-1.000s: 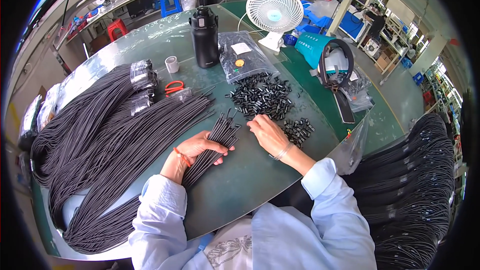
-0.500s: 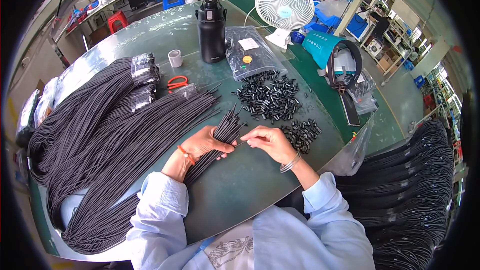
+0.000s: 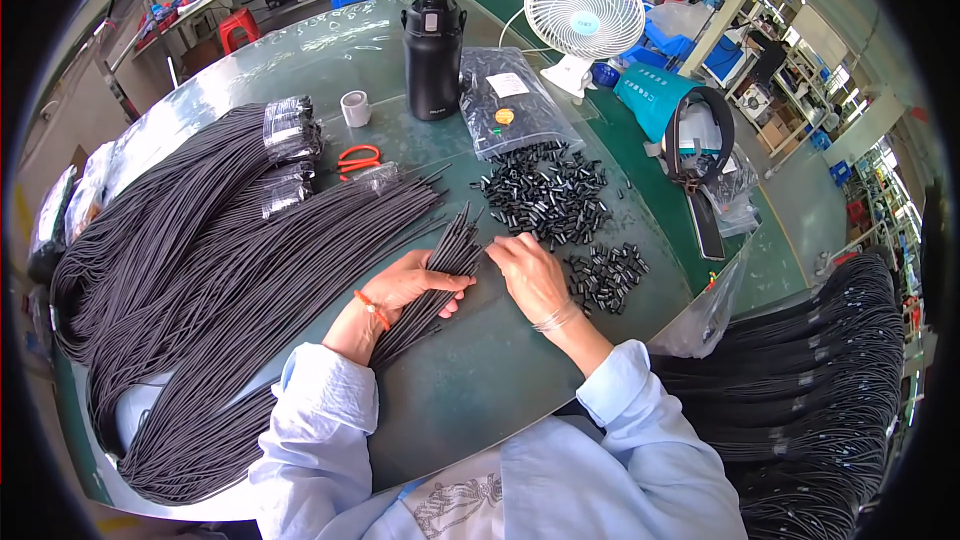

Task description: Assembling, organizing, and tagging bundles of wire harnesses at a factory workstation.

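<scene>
My left hand [image 3: 405, 288] is wrapped round a bundle of thin black cables [image 3: 457, 248], its thumb lying across them. The cut ends fan out above the fist, tilted away from me. Just right of those ends, my right hand [image 3: 533, 278] is closed with its fingertips bent together, back of the hand up. Whatever the fingertips pinch is hidden. Beyond the right hand lies a large heap of small black tubular caps [image 3: 548, 195]. A smaller heap of the same caps [image 3: 608, 278] is beside its knuckles.
Long black cables [image 3: 210, 290] cover the table's left side, near orange-handled scissors [image 3: 358, 160] and a tape roll [image 3: 355, 108]. Farther back stand a black bottle [image 3: 433, 60], a plastic bag [image 3: 515, 105] and a white fan [image 3: 583, 15]. A phone [image 3: 705, 223] lies right; more cables [image 3: 790, 390] hang beside the table.
My right hand has turned palm down and moved slightly up, its fingertips now beside the cable ends. My left hand keeps its hold on the bundle. The view has shifted slightly.
</scene>
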A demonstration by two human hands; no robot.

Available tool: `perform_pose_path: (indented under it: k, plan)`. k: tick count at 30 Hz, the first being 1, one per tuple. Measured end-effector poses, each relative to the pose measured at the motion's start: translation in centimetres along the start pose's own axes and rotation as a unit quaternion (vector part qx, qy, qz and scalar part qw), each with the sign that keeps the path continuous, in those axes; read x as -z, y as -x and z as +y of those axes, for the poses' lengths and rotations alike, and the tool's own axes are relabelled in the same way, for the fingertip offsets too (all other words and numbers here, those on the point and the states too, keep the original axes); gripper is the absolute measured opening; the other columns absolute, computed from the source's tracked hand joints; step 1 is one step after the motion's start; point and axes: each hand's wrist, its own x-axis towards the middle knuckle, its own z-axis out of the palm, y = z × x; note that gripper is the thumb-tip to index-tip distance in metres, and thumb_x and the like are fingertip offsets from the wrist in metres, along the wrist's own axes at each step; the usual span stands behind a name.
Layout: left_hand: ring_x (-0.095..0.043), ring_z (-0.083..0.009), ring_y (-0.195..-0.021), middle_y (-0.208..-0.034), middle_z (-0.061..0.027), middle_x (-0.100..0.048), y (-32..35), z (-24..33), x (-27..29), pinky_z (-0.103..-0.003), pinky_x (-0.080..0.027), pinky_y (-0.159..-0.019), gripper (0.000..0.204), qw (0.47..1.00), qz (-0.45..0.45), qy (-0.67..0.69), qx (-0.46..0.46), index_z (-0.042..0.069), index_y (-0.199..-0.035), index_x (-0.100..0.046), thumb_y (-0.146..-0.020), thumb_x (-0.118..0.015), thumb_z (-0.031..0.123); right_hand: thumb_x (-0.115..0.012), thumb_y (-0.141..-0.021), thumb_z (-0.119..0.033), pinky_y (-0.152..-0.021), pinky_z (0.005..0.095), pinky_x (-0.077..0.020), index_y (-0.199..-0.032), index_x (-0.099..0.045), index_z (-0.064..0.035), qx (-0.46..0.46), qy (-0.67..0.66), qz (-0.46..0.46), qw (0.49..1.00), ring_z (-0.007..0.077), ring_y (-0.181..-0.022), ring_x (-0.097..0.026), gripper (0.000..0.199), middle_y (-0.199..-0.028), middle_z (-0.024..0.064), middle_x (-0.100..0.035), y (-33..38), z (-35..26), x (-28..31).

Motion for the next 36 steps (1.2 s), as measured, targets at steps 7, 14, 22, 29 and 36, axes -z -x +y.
perform_pose_path:
  k: [7,14,22,29,36]
  plan:
    - [-0.063,-0.0133,-0.067,-0.080,-0.0060,-0.065,-0.4,-0.8,0.8,-0.026,-0.051,-0.062,0.021,0.998,-0.020,-0.041,-0.049,-0.002,-0.097,-0.065,-0.080,-0.075,0.006,-0.064,-0.084,0.001,-0.075,0.0305,-0.0532,-0.101,-0.063,-0.0003,-0.132,-0.258,-0.068,0.955,0.0238,-0.082,-0.064,0.017,-0.098,0.0098,-0.065,0.8,0.2,0.9]
    - [-0.062,-0.0130,-0.068,-0.081,-0.0049,-0.066,-0.5,-0.8,-0.1,-0.027,-0.051,-0.063,0.021,0.997,-0.012,-0.066,-0.035,-0.002,-0.097,-0.066,-0.079,-0.076,0.004,-0.067,-0.083,-0.003,-0.074,0.0338,-0.0528,-0.091,-0.061,-0.0017,-0.186,-0.476,-0.133,0.849,0.0240,-0.082,-0.064,0.011,-0.081,0.0063,-0.062,1.0,0.3,2.1]
    - [-0.060,-0.0128,-0.068,-0.081,-0.0037,-0.064,-0.4,-1.6,-0.4,-0.026,-0.047,-0.068,0.019,0.990,-0.018,-0.078,-0.114,-0.001,-0.094,-0.066,-0.082,-0.074,0.011,-0.072,-0.077,-0.013,-0.075,0.0342,-0.0506,-0.086,-0.066,-0.0071,0.143,-0.042,-0.122,0.981,0.0242,-0.086,-0.061,0.012,-0.086,0.0050,-0.065,2.4,-5.6,3.1]
    - [-0.056,-0.0127,-0.065,-0.077,-0.0032,-0.061,0.3,-0.5,-1.0,-0.026,-0.044,-0.066,0.016,0.997,-0.012,-0.053,-0.050,-0.001,-0.088,-0.065,-0.083,-0.073,0.012,-0.064,-0.079,-0.003,-0.076,0.0388,-0.0499,-0.092,-0.067,-0.0048,-0.062,-0.016,0.002,0.998,0.0290,-0.081,-0.061,0.013,-0.086,0.0096,-0.065,2.4,1.0,4.8]
    - [-0.057,-0.0129,-0.065,-0.077,-0.0047,-0.061,-0.3,-0.9,-0.8,-0.027,-0.045,-0.063,0.016,0.996,-0.045,-0.052,-0.048,-0.002,-0.088,-0.064,-0.083,-0.073,0.010,-0.062,-0.080,-0.001,-0.076,0.0403,-0.0492,-0.096,-0.068,-0.0026,-0.092,0.003,-0.031,0.995,0.0331,-0.079,-0.058,0.017,-0.084,0.0131,-0.064,4.3,6.1,4.7]
